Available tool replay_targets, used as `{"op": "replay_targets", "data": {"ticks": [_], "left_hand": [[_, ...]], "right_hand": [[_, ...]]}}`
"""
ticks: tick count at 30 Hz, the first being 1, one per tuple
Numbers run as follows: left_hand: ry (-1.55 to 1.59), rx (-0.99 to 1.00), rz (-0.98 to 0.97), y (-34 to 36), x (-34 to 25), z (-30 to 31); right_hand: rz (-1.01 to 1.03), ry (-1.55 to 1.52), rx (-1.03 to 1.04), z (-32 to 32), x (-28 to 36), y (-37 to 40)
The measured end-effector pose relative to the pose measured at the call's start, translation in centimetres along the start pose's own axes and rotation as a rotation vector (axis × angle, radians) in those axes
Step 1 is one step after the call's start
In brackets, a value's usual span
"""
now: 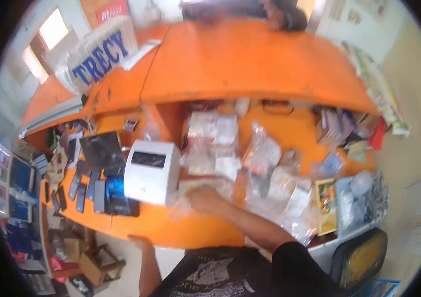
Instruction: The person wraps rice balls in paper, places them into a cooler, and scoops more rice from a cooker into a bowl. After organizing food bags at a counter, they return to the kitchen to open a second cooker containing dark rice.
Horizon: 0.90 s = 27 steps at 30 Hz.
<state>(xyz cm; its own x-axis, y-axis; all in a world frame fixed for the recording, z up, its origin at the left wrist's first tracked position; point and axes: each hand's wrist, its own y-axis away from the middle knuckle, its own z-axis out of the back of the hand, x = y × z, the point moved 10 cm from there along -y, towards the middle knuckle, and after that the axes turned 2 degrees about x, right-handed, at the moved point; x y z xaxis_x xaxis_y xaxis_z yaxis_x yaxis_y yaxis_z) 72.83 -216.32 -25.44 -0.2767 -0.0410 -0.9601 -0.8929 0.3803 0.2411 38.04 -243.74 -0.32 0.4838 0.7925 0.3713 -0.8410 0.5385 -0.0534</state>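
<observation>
Orange painted counter [250,64]: smooth, semi-gloss, scuffed at 10 o'clock. White box-shaped plastic printer [152,171], 9 o'clock of centre: glossy, with a dark shiny window. Crinkly clear plastic bags [262,153], centre to 4 o'clock: shiny. Black printed cloth T-shirt [220,274], 6 o'clock: matt.

Right of the white printer [151,171], the right hand [206,200] is smeared by motion, its fingers unreadable among clear packets [270,188] whose contents blur together. Below the printer, the left hand [140,242] meets the counter [195,232] edge, fingers indistinct.
</observation>
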Motion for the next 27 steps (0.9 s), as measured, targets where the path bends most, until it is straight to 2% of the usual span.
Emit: {"op": "replay_targets", "data": {"ticks": [1, 4, 7, 9, 10, 11, 15, 16, 17, 20, 23, 25, 27], "left_hand": [[-0.138, -0.073, 0.052, 1.5, -1.7, -0.5], [-0.238, -0.100, 0.112, 2.6, -1.7, -0.5], [-0.175, -0.196, 0.143, 3.4, -1.6, 0.1], [-0.203, -0.212, 0.194, 4.1, -1.1, 0.3], [-0.221, -0.222, 0.219, 4.6, -1.5, 0.5], [-0.241, -0.231, 0.242, 4.9, -2.1, 0.7], [-0.355, -0.274, 0.249, 3.2, -1.1, 1.3], [-0.406, -0.288, 0.234, 2.7, -0.1, 2.2], [-0.825, -0.208, -0.024, 2.4, -1.9, 1.4], [-0.340, -0.341, 0.382, 2.3, 2.2, 3.4], [-0.233, -0.385, 0.325, 5.3, -2.6, 0.3], [-0.378, -0.334, 0.204, 2.4, 1.1, 3.0], [-0.507, -0.310, 0.132, 2.3, 1.8, 3.0]], "right_hand": [[0.057, -0.053, -0.006, 1.9, 1.1, 0.7], [0.016, -0.078, 0.114, 7.6, 2.4, 2.7], [-0.098, -0.159, 0.197, 15.9, 4.0, 5.2], [-0.160, -0.185, 0.061, 22.8, 3.7, 7.2], [-0.064, -0.229, -0.078, 26.9, 3.3, 8.2], [-0.104, -0.206, -0.140, 30.9, 2.2, 8.9], [-0.412, -0.212, -0.405, 48.1, -3.7, 8.3], [-0.681, -0.507, -0.407, 50.4, -3.9, 8.0], [-0.686, -0.581, -0.454, 52.4, -4.7, 7.1], [-0.628, -0.856, -0.543, 56.3, -11.7, 3.8], [-0.619, -1.027, -0.674, 57.7, -21.7, 0.6], [-0.597, -1.018, -0.806, 57.9, -26.8, -0.9], [-0.478, -1.073, -0.982, 57.7, -29.0, -2.9]]}}
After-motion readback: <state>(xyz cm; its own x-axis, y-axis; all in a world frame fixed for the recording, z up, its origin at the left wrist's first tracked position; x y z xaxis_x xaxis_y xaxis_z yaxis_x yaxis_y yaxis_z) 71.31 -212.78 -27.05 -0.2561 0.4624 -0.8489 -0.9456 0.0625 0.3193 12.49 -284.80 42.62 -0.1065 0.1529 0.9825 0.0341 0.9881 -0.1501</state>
